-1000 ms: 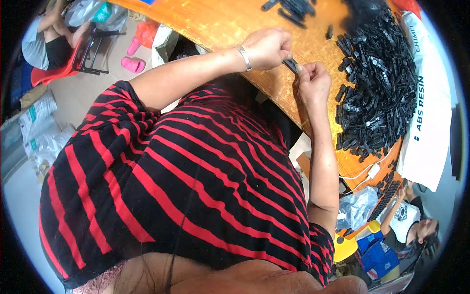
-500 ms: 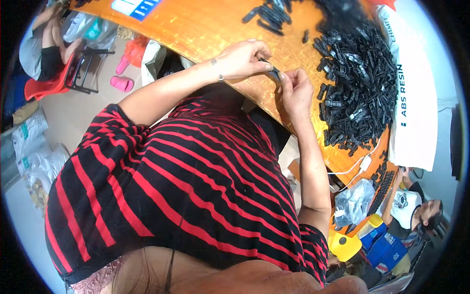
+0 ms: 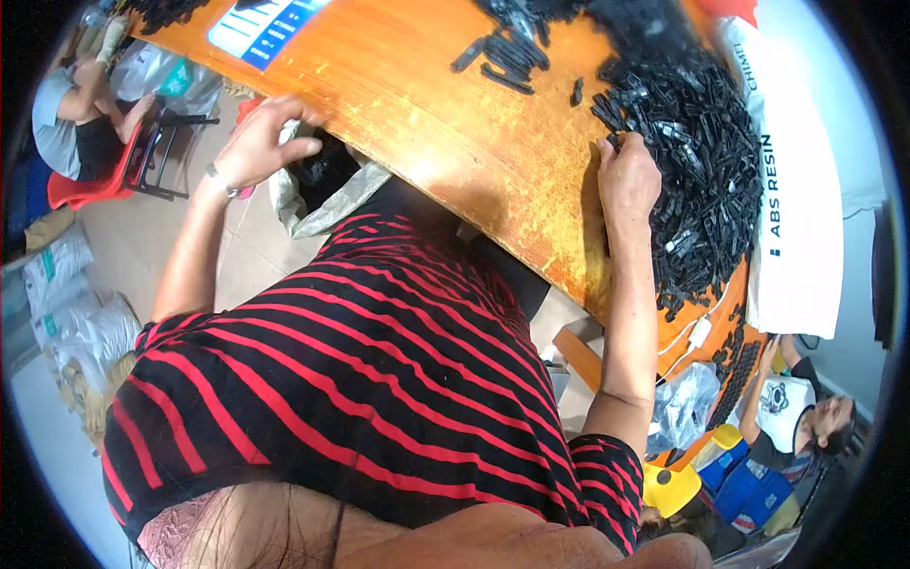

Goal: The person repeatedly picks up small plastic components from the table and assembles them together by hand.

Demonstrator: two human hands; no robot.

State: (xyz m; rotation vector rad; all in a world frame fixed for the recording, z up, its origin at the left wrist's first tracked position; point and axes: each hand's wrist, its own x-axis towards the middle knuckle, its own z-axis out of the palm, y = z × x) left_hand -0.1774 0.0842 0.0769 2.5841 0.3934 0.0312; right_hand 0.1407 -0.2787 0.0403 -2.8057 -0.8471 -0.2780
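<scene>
While your left hand (image 3: pixel 258 149) spreads at upper left and your right hand (image 3: pixel 630 180), grip impossible to tell, sits by the upper-right parts (image 3: pixel 709 180), these look light, stiff, best pinched mid-length.

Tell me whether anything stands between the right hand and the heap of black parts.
Nothing visible does: the right hand is at the left edge of the heap of black parts.

Red stripes sweep across that black fabric shirt (image 3: pixel 370 403)! From here I see a glossy orange wooden table (image 3: pixel 408 109) blotched with yellow, a jet-black heap of small plastic pieces (image 3: pixel 703 194), a white oblong sack (image 3: pixel 806 232) lettered black!
</scene>
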